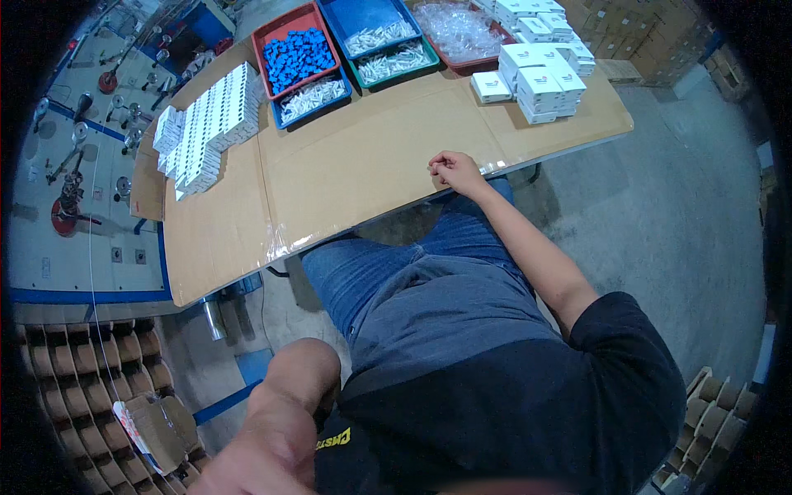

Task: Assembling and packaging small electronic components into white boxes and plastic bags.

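My right hand (459,172) rests at the near edge of the cardboard-covered table (363,169). Its fingers are curled in, and no object shows in them. Bent sharply at the elbow, my left arm (301,371) comes back up close to the camera. At the bottom of the picture my left hand (247,472) is blurred and partly cut off, its fingers hidden. Nearest to my right hand are stacked white boxes (540,82) at the table's right, with a single white box (492,87) beside them.
Rows of small white boxes (216,115) stand at the left. Along the back are a red tray of blue pieces (297,59), blue trays (316,106) and a green tray (396,64) with white pieces, and clear plastic pieces (462,31). Partitioned cardboard (91,388) lies lower left.
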A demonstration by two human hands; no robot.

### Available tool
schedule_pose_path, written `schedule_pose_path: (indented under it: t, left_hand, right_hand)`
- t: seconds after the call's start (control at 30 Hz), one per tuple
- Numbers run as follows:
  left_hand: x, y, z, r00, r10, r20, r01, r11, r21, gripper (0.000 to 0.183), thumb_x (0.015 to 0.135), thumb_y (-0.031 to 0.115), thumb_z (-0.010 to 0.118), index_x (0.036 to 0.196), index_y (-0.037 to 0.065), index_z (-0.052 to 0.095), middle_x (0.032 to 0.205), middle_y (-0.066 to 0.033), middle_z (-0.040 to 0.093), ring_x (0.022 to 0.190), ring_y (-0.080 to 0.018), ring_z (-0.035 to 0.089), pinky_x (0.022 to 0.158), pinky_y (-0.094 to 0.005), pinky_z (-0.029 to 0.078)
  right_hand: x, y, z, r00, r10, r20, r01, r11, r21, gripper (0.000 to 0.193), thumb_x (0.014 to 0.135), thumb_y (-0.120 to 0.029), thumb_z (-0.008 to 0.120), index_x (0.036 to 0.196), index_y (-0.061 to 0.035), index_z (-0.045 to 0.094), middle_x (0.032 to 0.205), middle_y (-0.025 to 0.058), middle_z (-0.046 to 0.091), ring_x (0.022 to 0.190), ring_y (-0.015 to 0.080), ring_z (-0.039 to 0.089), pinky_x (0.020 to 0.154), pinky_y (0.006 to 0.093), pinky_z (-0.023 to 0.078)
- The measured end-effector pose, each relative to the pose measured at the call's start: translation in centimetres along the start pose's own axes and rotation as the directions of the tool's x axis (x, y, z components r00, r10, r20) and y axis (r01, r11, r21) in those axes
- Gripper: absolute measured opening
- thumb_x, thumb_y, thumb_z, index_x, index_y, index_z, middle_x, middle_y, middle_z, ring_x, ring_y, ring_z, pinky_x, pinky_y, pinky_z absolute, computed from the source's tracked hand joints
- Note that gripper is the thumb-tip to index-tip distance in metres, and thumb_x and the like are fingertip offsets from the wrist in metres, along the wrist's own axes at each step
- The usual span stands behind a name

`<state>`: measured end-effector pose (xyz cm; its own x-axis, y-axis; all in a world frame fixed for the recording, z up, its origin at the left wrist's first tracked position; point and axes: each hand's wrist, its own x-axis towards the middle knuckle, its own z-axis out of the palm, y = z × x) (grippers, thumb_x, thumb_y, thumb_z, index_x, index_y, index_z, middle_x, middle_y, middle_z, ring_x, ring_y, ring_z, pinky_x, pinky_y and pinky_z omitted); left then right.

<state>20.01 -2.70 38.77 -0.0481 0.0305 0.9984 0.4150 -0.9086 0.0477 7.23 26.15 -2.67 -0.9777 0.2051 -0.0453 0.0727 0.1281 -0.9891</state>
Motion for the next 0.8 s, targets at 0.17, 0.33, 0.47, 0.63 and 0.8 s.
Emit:
schedule_pose_path:
  t: [0.17,0.33,0.47,0.63,0.8]
  left_hand:
    - [0.3,1.0,0.9,0.997,-0.070,0.011,0.069,0.995,0.074,0.028,0.095,0.005,0.057,0.118,0.014,0.071,0.126,0.0082,0.061,0.062,-0.0005,0.049,0.048,-0.0229,0.039]
    - [2.4,1.5,0.2,0.972,0.215,0.092,-0.234,0.860,0.453,0.020,0.100,0.009,0.053,0.112,0.014,0.068,0.095,0.0113,0.059,0.058,0.0001,0.042,0.050,-0.0170,0.034]
    - [3.5,-0.1,-1.0,0.989,0.129,-0.073,-0.133,0.990,-0.052,0.013,0.100,0.012,0.056,0.089,0.008,0.060,0.072,0.0057,0.045,0.056,-0.0015,0.043,0.051,-0.0190,0.037]
    - [2.4,-2.0,-3.5,0.933,0.237,-0.271,-0.239,0.971,0.024,0.013,0.094,0.003,0.058,0.098,0.003,0.070,0.080,0.0033,0.067,0.055,-0.0042,0.055,0.055,-0.0197,0.045]
    - [2.2,-4.1,-5.4,0.918,0.046,-0.393,-0.096,0.989,-0.109,0.018,0.093,-0.002,0.055,0.089,0.003,0.072,0.074,0.0047,0.066,0.057,-0.0037,0.057,0.056,-0.0212,0.046]
  right_hand:
    - [-0.5,-1.0,-0.7,0.992,0.124,0.002,-0.124,0.989,0.083,0.015,0.098,-0.008,0.058,0.106,0.0000,0.067,0.089,0.0076,0.071,0.069,0.0093,0.064,0.058,0.0225,0.051]
    - [-0.2,-0.7,-0.2,0.994,0.112,-0.020,-0.109,0.989,0.096,0.014,0.098,-0.007,0.056,0.104,-0.0003,0.067,0.087,0.0065,0.070,0.064,0.0079,0.062,0.054,0.0219,0.050]
    - [0.1,0.2,-0.5,0.997,0.069,-0.041,-0.064,0.992,0.107,0.013,0.096,-0.008,0.060,0.102,-0.0001,0.068,0.085,0.0067,0.070,0.062,0.0099,0.063,0.055,0.0245,0.052]
    - [0.0,-1.1,-0.7,0.990,0.142,-0.018,-0.138,0.982,0.125,0.015,0.099,-0.009,0.057,0.107,-0.0004,0.067,0.089,0.0069,0.070,0.061,0.0081,0.061,0.054,0.0227,0.050]
    - [0.4,-2.8,-1.4,0.975,0.220,-0.045,-0.205,0.954,0.217,0.015,0.100,-0.010,0.058,0.107,0.0001,0.066,0.088,0.0062,0.069,0.064,0.0083,0.061,0.054,0.0228,0.050]
